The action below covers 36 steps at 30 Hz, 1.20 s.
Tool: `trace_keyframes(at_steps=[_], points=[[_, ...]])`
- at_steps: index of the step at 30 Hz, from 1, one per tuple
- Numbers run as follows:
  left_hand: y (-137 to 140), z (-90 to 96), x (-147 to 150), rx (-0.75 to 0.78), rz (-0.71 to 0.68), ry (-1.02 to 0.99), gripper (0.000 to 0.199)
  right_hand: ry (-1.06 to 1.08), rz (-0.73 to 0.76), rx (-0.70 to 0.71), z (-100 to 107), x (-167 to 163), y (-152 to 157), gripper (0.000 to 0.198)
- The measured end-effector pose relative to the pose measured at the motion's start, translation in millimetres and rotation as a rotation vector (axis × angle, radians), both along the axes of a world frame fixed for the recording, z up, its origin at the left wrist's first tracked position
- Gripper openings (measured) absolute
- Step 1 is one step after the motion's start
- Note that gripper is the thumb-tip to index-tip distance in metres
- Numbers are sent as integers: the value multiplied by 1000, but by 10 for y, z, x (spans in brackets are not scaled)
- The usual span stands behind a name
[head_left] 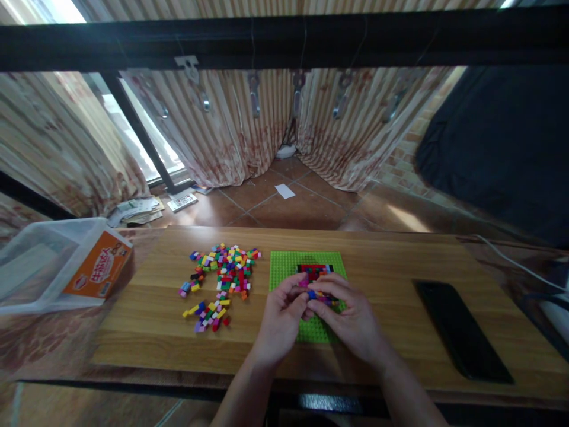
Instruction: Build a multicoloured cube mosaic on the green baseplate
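My left hand [281,314] and my right hand [349,314] meet over a green studded baseplate [280,264] on the wooden table. Both hands are closed in a pinch, fingertips close together around small building bricks. Between them shows a blue building brick [312,294], with other coloured bricks partly covered by the right fingers. A magenta brick [303,281] appears beside the left fingertips. Just beyond the fingers, a red and black brick build [313,268] sits on the baseplate; my hands hide its near part.
Loose multicoloured bricks [229,261] lie in a spread pile left of the baseplate. A clear plastic box [53,261] with an orange label stands at the far left. A black phone-like slab [462,332] lies at the right of the table [382,261].
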<state>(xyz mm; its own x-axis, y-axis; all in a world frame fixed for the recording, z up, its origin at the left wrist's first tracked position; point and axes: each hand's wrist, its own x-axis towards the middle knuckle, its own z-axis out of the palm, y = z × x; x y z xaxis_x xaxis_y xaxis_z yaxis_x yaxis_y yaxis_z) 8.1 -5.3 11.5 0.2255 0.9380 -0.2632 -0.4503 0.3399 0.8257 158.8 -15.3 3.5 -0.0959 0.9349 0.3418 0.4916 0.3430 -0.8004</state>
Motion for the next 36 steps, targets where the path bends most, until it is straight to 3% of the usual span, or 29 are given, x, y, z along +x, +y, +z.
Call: trace_keyframes(at_steps=[6,15,23,27,36], points=[[-3,29,-15,-7,-21,52,47,26,-9,-5,-17,33,-5,19],[-47,30,14,-32,-69,140,54,-3,-227,-6,-48,278,83,22],[-118,-6,45,29,-318,250,71,-135,-151,17,-41,311,71,14],[-136,-21,55,51,-358,277,75,-194,-113,51,-46,260,73,16],[-140,-5,70,73,-404,344,77,-260,-178,94,-99,205,89,16]])
